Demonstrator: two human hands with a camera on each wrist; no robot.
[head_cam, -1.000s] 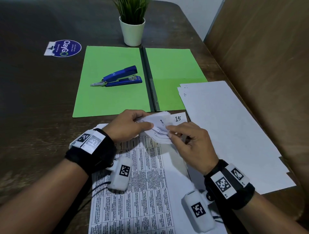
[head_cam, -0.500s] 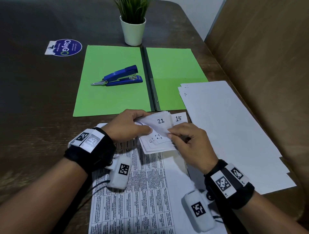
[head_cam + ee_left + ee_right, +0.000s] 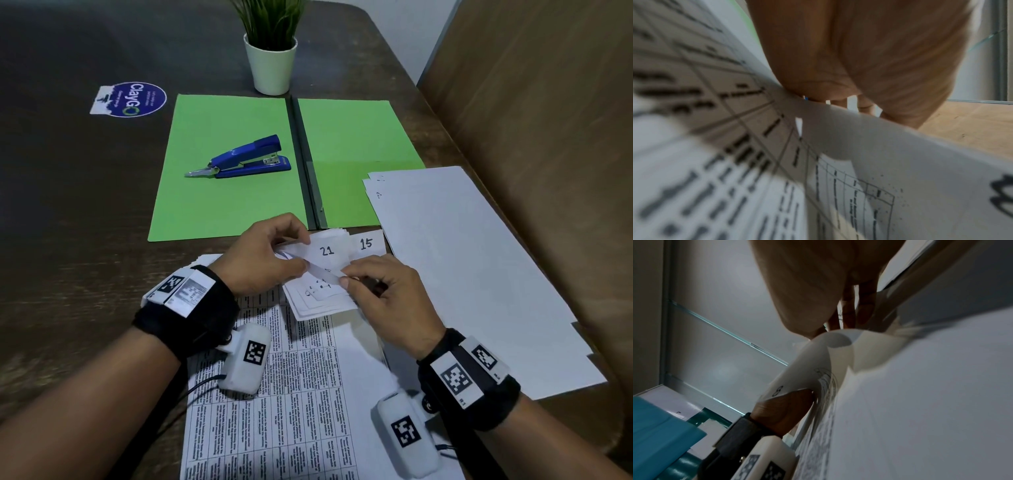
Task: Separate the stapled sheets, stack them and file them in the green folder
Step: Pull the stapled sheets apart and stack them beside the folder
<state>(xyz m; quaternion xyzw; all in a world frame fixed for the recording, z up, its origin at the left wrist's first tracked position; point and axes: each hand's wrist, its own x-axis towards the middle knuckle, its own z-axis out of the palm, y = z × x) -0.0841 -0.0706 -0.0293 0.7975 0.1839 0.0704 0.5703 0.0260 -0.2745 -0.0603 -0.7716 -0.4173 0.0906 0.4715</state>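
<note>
A stapled bundle of printed sheets [image 3: 291, 394] lies in front of me, its top corners folded back into a fan [image 3: 318, 294]. My left hand [image 3: 270, 255] pinches the folded corners from the left, near the sheet marked 21 [image 3: 327, 250]. My right hand [image 3: 373, 291] pinches a single corner from the right. A sheet marked 15 [image 3: 365, 244] sits underneath. The green folder [image 3: 236, 164] lies open beyond the hands. In the left wrist view the printed sheet [image 3: 719, 146] curls under my left hand [image 3: 859, 65]. My right hand [image 3: 818, 288] holds a curled corner [image 3: 818, 363].
A blue stapler [image 3: 248, 158] rests on the folder's left half. A loose pile of white sheets [image 3: 462, 267] lies to the right, overlapping the folder's right half. A white plant pot [image 3: 270, 66] stands behind the folder. A blue round sticker [image 3: 132, 99] is at far left.
The corner marked 21 has been turned up into view and the folded fan has spread below it. Both hands stay at the same corner, shifting only slightly.
</note>
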